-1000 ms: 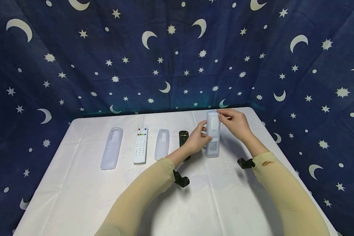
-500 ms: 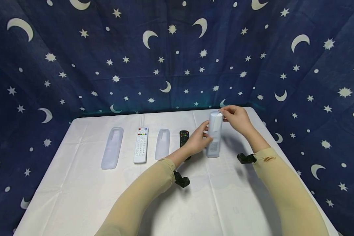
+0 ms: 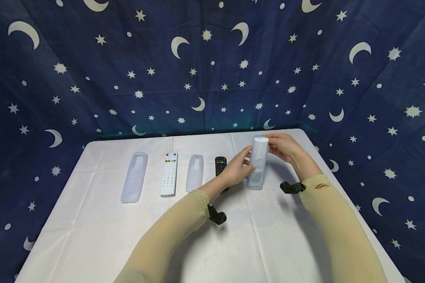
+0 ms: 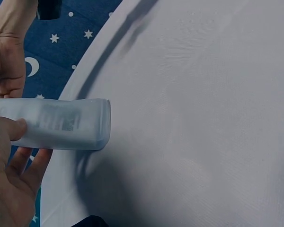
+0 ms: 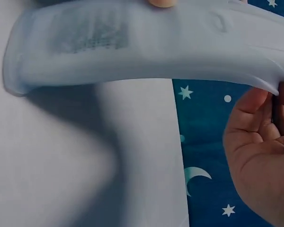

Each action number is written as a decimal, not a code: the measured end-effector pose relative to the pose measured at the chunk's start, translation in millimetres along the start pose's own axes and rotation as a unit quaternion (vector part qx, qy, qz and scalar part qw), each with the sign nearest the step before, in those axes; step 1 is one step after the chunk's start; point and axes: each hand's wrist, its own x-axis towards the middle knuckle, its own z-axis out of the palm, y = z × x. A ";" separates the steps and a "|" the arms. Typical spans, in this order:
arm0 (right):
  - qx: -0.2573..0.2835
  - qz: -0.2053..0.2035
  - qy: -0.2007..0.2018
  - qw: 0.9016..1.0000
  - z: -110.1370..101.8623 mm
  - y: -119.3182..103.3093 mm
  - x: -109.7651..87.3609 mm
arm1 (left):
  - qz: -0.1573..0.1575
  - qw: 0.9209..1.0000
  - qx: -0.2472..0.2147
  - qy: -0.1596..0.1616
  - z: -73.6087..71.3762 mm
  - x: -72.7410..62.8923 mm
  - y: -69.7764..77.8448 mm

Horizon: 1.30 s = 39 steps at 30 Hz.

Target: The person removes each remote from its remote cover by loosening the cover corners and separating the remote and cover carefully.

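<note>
A remote control in a translucent silicone cover [image 3: 257, 165] is held up over the right part of the table, its back with a printed label facing me. My left hand [image 3: 235, 168] grips its left side, thumb across the back and fingers underneath, as the left wrist view shows on the covered remote [image 4: 66, 124]. At the far end, my right hand [image 3: 286, 147] pinches the cover's edge. In the right wrist view, the right hand's fingers [image 5: 248, 113] hold the stretched lip of the cover. The remote's button side is hidden.
On the white table [image 3: 92, 236] a black remote [image 3: 220, 164] lies partly under the left forearm. Further left are a small empty cover [image 3: 195, 173], a white remote [image 3: 169, 174] and a larger empty cover [image 3: 134, 177]. A starry curtain [image 3: 212, 70] hangs behind.
My right hand has shifted from the cover's far corner to its right side, near the far end. The covered remote has tilted and turned slightly; my left hand keeps its grip.
</note>
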 end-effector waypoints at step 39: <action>0.109 -0.074 -0.014 0.991 7.2 20.2 -17.4 | -0.071 0.973 -0.180 0.125 -30.7 17.8 44.0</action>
